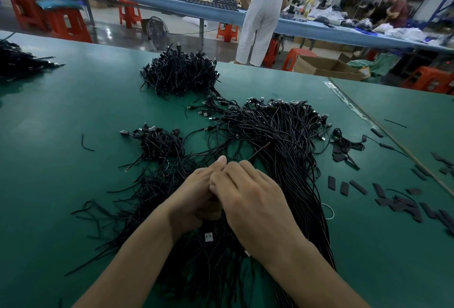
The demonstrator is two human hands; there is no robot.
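On the green table [73, 111], above the large cable pile [282, 130], the left hand [196, 192] and right hand [248, 199] are joined, fingers curled narrowly on a single cable [259, 151]; its end seems being prepared. Next, a sleeve piece [344, 187] must be picked precisely
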